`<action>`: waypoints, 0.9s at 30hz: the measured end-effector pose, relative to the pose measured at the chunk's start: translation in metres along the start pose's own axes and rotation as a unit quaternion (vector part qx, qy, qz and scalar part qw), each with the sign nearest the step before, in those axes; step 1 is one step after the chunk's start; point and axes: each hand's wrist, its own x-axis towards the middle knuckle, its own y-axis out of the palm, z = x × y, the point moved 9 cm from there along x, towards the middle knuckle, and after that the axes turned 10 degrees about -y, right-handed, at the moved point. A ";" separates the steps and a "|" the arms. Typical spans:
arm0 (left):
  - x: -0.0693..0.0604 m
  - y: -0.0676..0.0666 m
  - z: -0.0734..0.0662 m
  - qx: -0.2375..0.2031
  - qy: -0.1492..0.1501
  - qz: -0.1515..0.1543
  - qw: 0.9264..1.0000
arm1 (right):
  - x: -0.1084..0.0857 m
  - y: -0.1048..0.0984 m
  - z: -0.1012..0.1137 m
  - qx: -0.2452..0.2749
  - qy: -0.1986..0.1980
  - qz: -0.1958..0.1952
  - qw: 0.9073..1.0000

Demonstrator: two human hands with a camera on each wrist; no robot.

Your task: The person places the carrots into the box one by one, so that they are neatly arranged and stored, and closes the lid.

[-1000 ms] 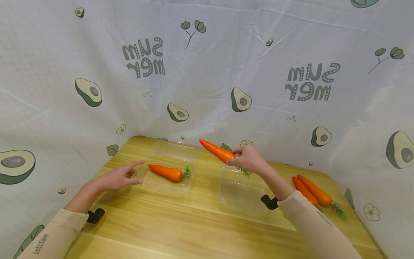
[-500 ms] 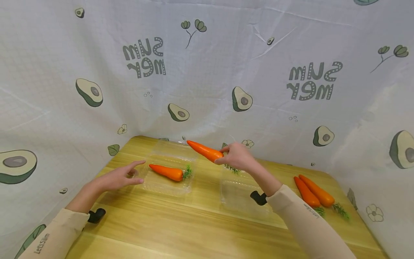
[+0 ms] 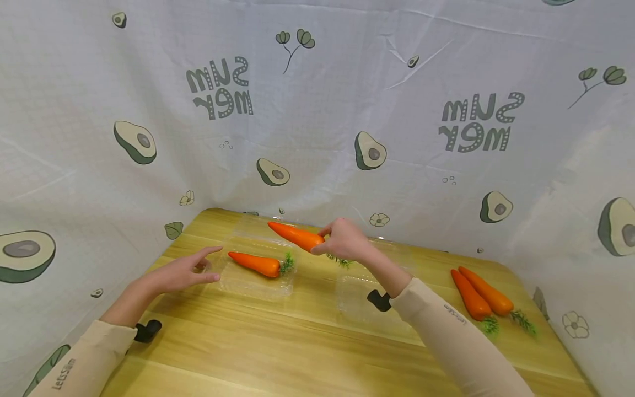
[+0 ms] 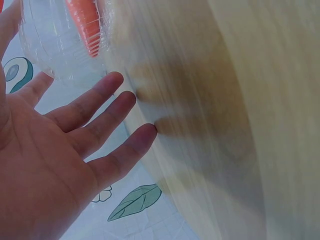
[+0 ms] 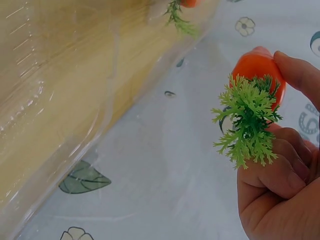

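My right hand [image 3: 344, 241] pinches an orange carrot [image 3: 297, 236] by its thick leafy end, holding it above the table with the tip toward the left. In the right wrist view, green leaves [image 5: 247, 117] hang below the thumb and finger. A second carrot [image 3: 255, 264] lies inside a clear plastic box [image 3: 255, 289] on the left, its lid folded back. Beside that box's left edge, my left hand [image 3: 186, 270] has its fingers spread and holds nothing. The left wrist view shows these fingertips [image 4: 145, 132] close to the tabletop; whether they touch it I cannot tell.
Another clear plastic box [image 3: 364, 303] stands open under my right forearm. Two more carrots, one in front [image 3: 470, 295] and one behind [image 3: 488, 292], lie at the table's right. A printed curtain [image 3: 317, 110] encloses the wooden table [image 3: 278, 347] at the back and sides.
My right hand has carried the carrot leftward and slightly lower, from above the right box toward the left box. The left hand has stayed in place.
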 end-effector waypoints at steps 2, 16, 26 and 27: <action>0.000 0.000 -0.001 0.001 0.002 0.000 1.000 | 0.003 0.004 0.003 -0.003 -0.004 0.003 1.000; -0.001 0.001 -0.001 0.005 -0.003 -0.002 1.000 | 0.021 0.026 0.034 -0.009 -0.040 0.032 0.999; -0.002 0.000 -0.003 0.002 -0.002 -0.002 1.000 | 0.031 0.046 0.052 -0.041 -0.061 0.055 0.996; -0.003 0.000 -0.003 0.002 -0.002 -0.001 1.000 | 0.032 0.048 0.054 -0.044 -0.062 0.057 0.995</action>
